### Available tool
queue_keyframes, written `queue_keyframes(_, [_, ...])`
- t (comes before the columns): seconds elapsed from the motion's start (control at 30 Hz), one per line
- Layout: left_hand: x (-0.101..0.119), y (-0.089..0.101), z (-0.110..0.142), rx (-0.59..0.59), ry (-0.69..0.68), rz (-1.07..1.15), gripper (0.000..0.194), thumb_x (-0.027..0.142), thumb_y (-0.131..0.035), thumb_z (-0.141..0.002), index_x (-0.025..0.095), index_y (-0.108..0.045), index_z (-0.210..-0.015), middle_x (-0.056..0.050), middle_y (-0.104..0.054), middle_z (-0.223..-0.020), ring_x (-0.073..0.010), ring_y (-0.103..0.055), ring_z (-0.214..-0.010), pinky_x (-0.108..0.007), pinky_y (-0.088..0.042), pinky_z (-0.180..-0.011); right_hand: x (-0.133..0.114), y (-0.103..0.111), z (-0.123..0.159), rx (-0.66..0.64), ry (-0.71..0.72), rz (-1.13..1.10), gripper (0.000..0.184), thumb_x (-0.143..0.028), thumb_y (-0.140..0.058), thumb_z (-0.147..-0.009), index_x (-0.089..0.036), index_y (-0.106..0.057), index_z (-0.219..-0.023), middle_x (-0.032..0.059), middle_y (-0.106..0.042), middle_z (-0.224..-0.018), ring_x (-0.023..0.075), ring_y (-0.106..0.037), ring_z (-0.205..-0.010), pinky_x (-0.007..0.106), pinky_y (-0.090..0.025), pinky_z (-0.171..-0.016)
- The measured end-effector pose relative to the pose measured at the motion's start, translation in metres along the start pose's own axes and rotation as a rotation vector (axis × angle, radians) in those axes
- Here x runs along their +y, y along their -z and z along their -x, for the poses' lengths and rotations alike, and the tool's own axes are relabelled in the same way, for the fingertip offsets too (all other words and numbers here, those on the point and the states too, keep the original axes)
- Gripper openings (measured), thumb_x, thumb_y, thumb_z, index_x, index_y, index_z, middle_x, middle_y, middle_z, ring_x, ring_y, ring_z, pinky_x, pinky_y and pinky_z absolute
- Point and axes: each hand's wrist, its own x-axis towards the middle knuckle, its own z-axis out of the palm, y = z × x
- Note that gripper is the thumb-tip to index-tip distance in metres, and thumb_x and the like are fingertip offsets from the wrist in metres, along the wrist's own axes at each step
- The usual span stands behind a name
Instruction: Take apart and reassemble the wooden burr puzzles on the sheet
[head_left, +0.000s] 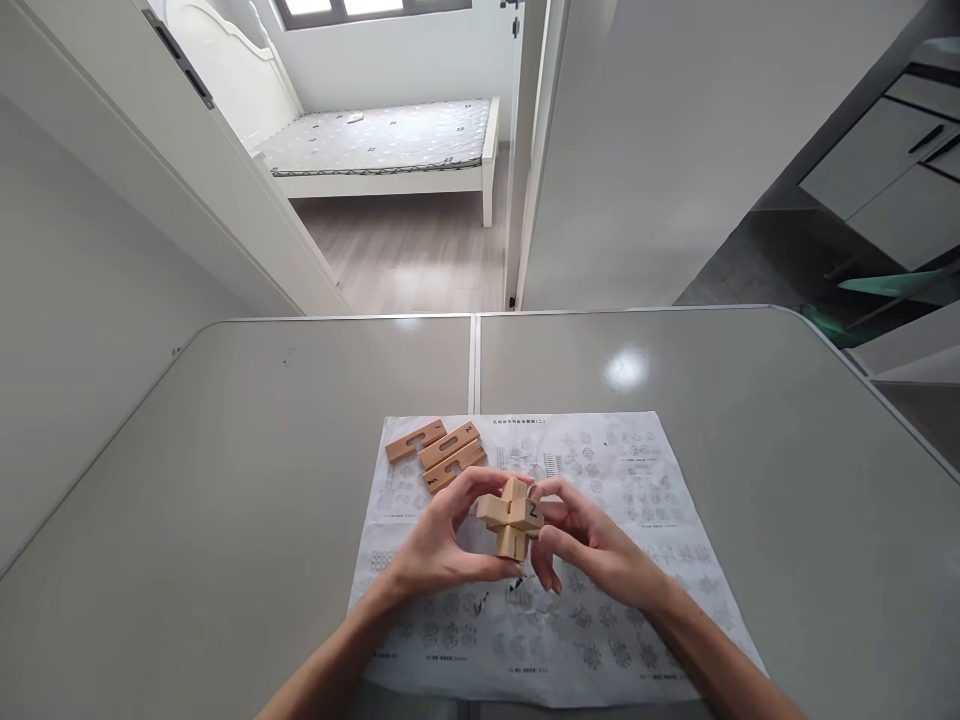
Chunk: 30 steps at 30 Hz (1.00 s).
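Both hands hold a partly built wooden puzzle (512, 518) made of crossed notched bars, one marked "2". My left hand (442, 540) curls round its left side with fingertips pinching it. My right hand (585, 540) grips its right side, fingers bent under it. The puzzle hovers just above a printed instruction sheet (637, 480). Three loose wooden bars (439, 450) with slots and numbers lie side by side on the sheet's upper left corner, just beyond my left hand.
The sheet lies on a grey table (225, 480) with a seam down its middle and rounded far corners. Beyond the table, an open doorway shows a bed (390, 140) on a wood floor. Cabinets (885, 160) stand at the far right.
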Motion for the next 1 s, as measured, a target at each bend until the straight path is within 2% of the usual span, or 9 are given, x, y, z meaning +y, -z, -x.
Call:
queue_keyframes(0.07, [0.001,0.0,0.0,-0.021,-0.018,0.015,0.073,0.027,-0.096,-0.066,0.024,-0.061,-0.131,-0.013,-0.066,-0.141,-0.0334,-0.065,-0.127,-0.043,-0.052,-0.107,-0.003,0.0,-0.001,-0.033,-0.027,0.044,0.023,-0.039,-0.061,-0.106,-0.021,-0.056,-0.12,0.0021,-0.066,-0.087,0.0128,-0.067,-0.066,0.025,-0.055,-0.059])
queue_keyframes(0.17, [0.003,-0.002,0.0,-0.069,-0.035,0.051,0.074,0.027,-0.097,-0.066,0.024,-0.061,-0.131,-0.013,-0.067,-0.139,-0.0336,-0.067,-0.124,-0.044,-0.054,-0.105,-0.008,0.001,-0.001,-0.088,-0.081,0.151,0.026,-0.039,-0.061,-0.106,-0.014,-0.067,-0.107,0.0052,-0.066,-0.083,0.0143,-0.065,-0.069,0.027,-0.055,-0.063])
queue_keyframes(0.33, [0.003,-0.005,0.001,-0.12,-0.005,0.083,0.075,0.028,-0.096,-0.067,0.023,-0.06,-0.133,-0.011,-0.073,-0.126,-0.0295,-0.074,-0.108,-0.041,-0.058,-0.097,-0.01,0.001,0.0,-0.066,-0.115,0.212,0.028,-0.04,-0.065,-0.103,-0.013,-0.071,-0.104,0.0057,-0.065,-0.083,0.0137,-0.062,-0.069,0.026,-0.052,-0.066])
queue_keyframes(0.47, [0.003,-0.005,0.002,-0.06,0.002,-0.012,0.076,0.028,-0.098,-0.061,0.022,-0.064,-0.129,-0.011,-0.072,-0.128,-0.0318,-0.069,-0.118,-0.042,-0.055,-0.103,-0.009,-0.004,0.001,-0.019,-0.078,0.262,0.029,-0.041,-0.062,-0.104,-0.014,-0.071,-0.106,0.0035,-0.06,-0.082,0.0133,-0.058,-0.068,0.026,-0.05,-0.064])
queue_keyframes(0.6, [0.002,-0.005,0.002,-0.027,-0.01,-0.074,0.077,0.029,-0.099,-0.059,0.022,-0.064,-0.128,-0.01,-0.072,-0.125,-0.0313,-0.069,-0.118,-0.041,-0.054,-0.104,-0.009,-0.009,0.001,0.056,-0.018,0.338,0.024,-0.038,-0.064,-0.102,-0.016,-0.071,-0.102,0.003,-0.061,-0.083,0.0134,-0.052,-0.069,0.025,-0.046,-0.062])
queue_keyframes(0.77, [0.002,-0.006,0.001,0.019,-0.084,-0.118,0.075,0.028,-0.098,-0.062,0.023,-0.063,-0.128,-0.01,-0.073,-0.125,-0.0305,-0.071,-0.115,-0.041,-0.054,-0.103,-0.006,-0.009,0.001,0.137,0.038,0.494,0.023,-0.039,-0.063,-0.101,-0.018,-0.073,-0.102,0.0069,-0.067,-0.09,0.0192,-0.056,-0.079,0.03,-0.048,-0.07])
queue_keyframes(0.9, [0.005,-0.009,0.001,0.059,-0.111,-0.148,0.073,0.026,-0.097,-0.063,0.023,-0.063,-0.128,-0.01,-0.074,-0.125,-0.0303,-0.071,-0.116,-0.04,-0.056,-0.101,-0.002,-0.009,0.002,0.197,0.054,0.568,0.027,-0.041,-0.061,-0.102,-0.019,-0.075,-0.105,0.0068,-0.068,-0.086,0.0184,-0.055,-0.07,0.031,-0.048,-0.066])
queue_keyframes(1.0, [0.006,-0.013,0.001,0.087,-0.117,-0.183,0.071,0.025,-0.095,-0.065,0.022,-0.063,-0.128,-0.01,-0.074,-0.126,-0.0296,-0.071,-0.115,-0.04,-0.056,-0.101,0.002,-0.009,0.003,0.244,0.079,0.59,0.023,-0.04,-0.062,-0.101,-0.021,-0.074,-0.102,0.0069,-0.069,-0.088,0.0207,-0.06,-0.075,0.033,-0.051,-0.071])
